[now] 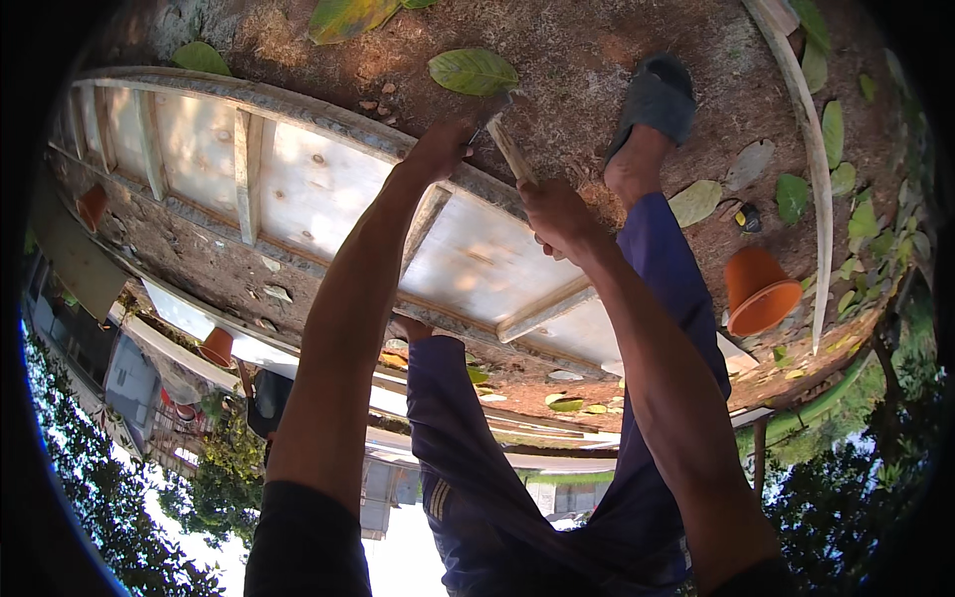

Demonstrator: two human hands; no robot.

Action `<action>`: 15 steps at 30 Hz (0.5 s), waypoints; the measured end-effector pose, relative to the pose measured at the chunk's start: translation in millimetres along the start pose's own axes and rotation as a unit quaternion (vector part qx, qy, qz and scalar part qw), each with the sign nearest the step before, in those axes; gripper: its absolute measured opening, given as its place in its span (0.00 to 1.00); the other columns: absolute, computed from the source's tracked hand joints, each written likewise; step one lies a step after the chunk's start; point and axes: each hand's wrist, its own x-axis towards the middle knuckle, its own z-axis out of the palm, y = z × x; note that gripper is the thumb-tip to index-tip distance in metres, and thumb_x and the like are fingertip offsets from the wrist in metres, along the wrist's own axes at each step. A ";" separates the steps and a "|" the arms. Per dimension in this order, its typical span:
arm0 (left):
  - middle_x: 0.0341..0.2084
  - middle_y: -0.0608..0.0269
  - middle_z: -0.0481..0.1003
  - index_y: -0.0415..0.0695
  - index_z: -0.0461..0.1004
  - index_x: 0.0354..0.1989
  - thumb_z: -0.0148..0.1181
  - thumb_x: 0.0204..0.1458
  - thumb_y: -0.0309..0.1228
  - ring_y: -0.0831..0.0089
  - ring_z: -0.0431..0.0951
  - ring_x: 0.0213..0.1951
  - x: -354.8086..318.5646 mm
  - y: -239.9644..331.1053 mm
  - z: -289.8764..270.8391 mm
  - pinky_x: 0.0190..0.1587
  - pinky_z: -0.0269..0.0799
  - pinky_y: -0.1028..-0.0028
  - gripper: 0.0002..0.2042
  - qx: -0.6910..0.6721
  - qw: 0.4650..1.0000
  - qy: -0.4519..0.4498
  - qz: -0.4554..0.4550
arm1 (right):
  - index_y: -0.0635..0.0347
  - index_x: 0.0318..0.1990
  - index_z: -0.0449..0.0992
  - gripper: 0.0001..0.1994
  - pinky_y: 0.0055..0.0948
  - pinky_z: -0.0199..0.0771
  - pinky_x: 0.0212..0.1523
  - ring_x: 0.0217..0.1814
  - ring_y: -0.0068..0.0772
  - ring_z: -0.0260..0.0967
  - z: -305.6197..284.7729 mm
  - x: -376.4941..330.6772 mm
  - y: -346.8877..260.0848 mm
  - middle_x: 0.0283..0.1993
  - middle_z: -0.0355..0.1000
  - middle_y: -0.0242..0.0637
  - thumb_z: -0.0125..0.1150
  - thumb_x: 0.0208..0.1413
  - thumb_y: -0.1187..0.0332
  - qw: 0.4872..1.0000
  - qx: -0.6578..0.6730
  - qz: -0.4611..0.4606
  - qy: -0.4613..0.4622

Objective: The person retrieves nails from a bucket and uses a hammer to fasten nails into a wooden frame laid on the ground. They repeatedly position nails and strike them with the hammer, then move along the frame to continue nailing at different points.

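My right hand [557, 217] is closed around the pale wooden handle of a hammer [512, 151], whose dark head sits by the grey top rail of a wooden panel frame [298, 109]. My left hand [440, 147] rests on that same rail just left of the hammer head. Its fingers are bunched together, and whether they pinch anything is too small to see. The frame lies flat on bare earth, with pale plywood [318, 189] between wooden battens. Both forearms reach up from the lower edge.
My foot in a grey sandal [657, 98] stands on the dirt right of the hammer, with blue trouser legs [676, 298] below it. Orange pots lie at the right [761, 289] and left [217, 346]. Green leaves [473, 70] and a long pale strip [821, 189] lie around.
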 end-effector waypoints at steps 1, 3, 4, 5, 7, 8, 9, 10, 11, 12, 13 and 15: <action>0.35 0.41 0.76 0.38 0.75 0.41 0.61 0.55 0.33 0.43 0.76 0.42 -2.0 -2.3 2.7 0.45 0.70 0.53 0.12 0.005 1.000 0.014 0.018 | 0.61 0.30 0.67 0.21 0.32 0.64 0.11 0.13 0.26 0.61 -4.1 0.1 3.8 0.16 0.62 0.32 0.47 0.66 0.51 0.999 -0.029 0.001 -0.018; 0.35 0.41 0.76 0.38 0.75 0.42 0.61 0.55 0.33 0.43 0.76 0.42 -4.0 -7.7 6.8 0.45 0.70 0.54 0.12 -0.005 0.999 0.039 0.027 | 0.61 0.32 0.68 0.20 0.32 0.65 0.12 0.13 0.27 0.63 -12.5 6.3 3.4 0.17 0.62 0.31 0.48 0.65 0.52 0.999 0.014 0.043 -0.010; 0.35 0.41 0.76 0.38 0.75 0.42 0.61 0.54 0.33 0.43 0.76 0.42 -7.7 -11.6 8.7 0.44 0.70 0.54 0.12 -0.020 0.998 0.050 0.016 | 0.66 0.32 0.69 0.22 0.35 0.69 0.14 0.15 0.31 0.67 -20.2 4.2 -10.1 0.17 0.65 0.37 0.44 0.66 0.52 0.997 0.061 0.014 0.038; 0.35 0.41 0.76 0.38 0.75 0.42 0.61 0.54 0.33 0.43 0.76 0.41 -10.6 -15.1 10.8 0.44 0.70 0.54 0.12 -0.034 0.998 0.061 0.005 | 0.70 0.33 0.71 0.25 0.37 0.74 0.16 0.16 0.35 0.71 -29.5 2.6 -24.0 0.18 0.68 0.43 0.40 0.67 0.52 0.990 0.109 -0.016 0.085; 0.35 0.42 0.76 0.39 0.76 0.41 0.61 0.54 0.33 0.43 0.77 0.41 -8.6 -10.1 10.5 0.44 0.70 0.55 0.11 -0.049 0.998 0.043 -0.011 | 0.71 0.31 0.70 0.27 0.35 0.72 0.15 0.15 0.34 0.70 -53.7 2.4 -46.9 0.18 0.67 0.41 0.40 0.67 0.51 0.964 0.173 -0.071 0.190; 0.35 0.42 0.76 0.39 0.76 0.41 0.61 0.54 0.32 0.44 0.77 0.41 -6.0 -7.0 9.6 0.44 0.70 0.55 0.11 -0.056 0.998 0.034 -0.017 | 0.70 0.30 0.69 0.27 0.35 0.72 0.15 0.15 0.34 0.69 -54.8 6.7 -43.0 0.18 0.67 0.41 0.40 0.67 0.51 0.956 0.204 -0.083 0.192; 0.35 0.42 0.77 0.39 0.77 0.41 0.61 0.54 0.32 0.44 0.77 0.41 -5.2 -11.2 11.1 0.44 0.70 0.55 0.11 -0.049 0.998 0.044 -0.003 | 0.70 0.29 0.69 0.27 0.35 0.72 0.15 0.15 0.34 0.69 -50.8 12.5 -37.7 0.18 0.67 0.41 0.40 0.67 0.51 0.948 0.236 -0.097 0.189; 0.35 0.43 0.77 0.40 0.77 0.40 0.61 0.54 0.32 0.44 0.77 0.41 -4.9 -16.5 15.0 0.44 0.70 0.55 0.10 -0.043 0.998 0.053 0.009 | 0.72 0.33 0.70 0.27 0.35 0.73 0.16 0.18 0.36 0.72 -37.3 7.5 -36.6 0.20 0.69 0.43 0.40 0.67 0.51 0.957 0.210 -0.082 0.180; 0.34 0.43 0.77 0.40 0.77 0.40 0.61 0.54 0.32 0.44 0.77 0.41 -5.7 -22.2 18.5 0.44 0.70 0.55 0.10 -0.038 0.997 0.062 0.022 | 0.74 0.36 0.71 0.27 0.35 0.73 0.16 0.21 0.38 0.74 -22.1 2.6 -36.0 0.22 0.70 0.45 0.40 0.67 0.52 0.966 0.184 -0.068 0.170; 0.34 0.43 0.77 0.41 0.77 0.40 0.61 0.54 0.32 0.44 0.77 0.40 -2.0 -16.8 21.8 0.44 0.70 0.56 0.10 -0.063 0.996 0.062 0.008 | 0.69 0.33 0.69 0.24 0.35 0.70 0.15 0.17 0.35 0.69 -10.2 8.1 -12.7 0.18 0.66 0.40 0.42 0.67 0.52 0.994 0.048 -0.047 0.086; 0.33 0.43 0.77 0.41 0.78 0.40 0.61 0.54 0.32 0.45 0.77 0.40 -5.4 -14.6 19.9 0.44 0.70 0.56 0.09 -0.083 0.994 0.065 -0.013 | 0.66 0.31 0.69 0.24 0.35 0.69 0.15 0.16 0.33 0.67 -0.1 14.3 4.7 0.18 0.65 0.38 0.44 0.66 0.51 0.998 0.031 -0.036 0.047; 0.32 0.44 0.77 0.41 0.78 0.40 0.61 0.54 0.32 0.45 0.77 0.40 -5.4 -13.1 16.9 0.43 0.71 0.56 0.09 -0.096 0.993 0.073 -0.019 | 0.61 0.27 0.67 0.23 0.35 0.66 0.15 0.15 0.28 0.64 19.0 25.9 37.8 0.17 0.63 0.33 0.46 0.65 0.50 0.999 -0.011 -0.017 -0.028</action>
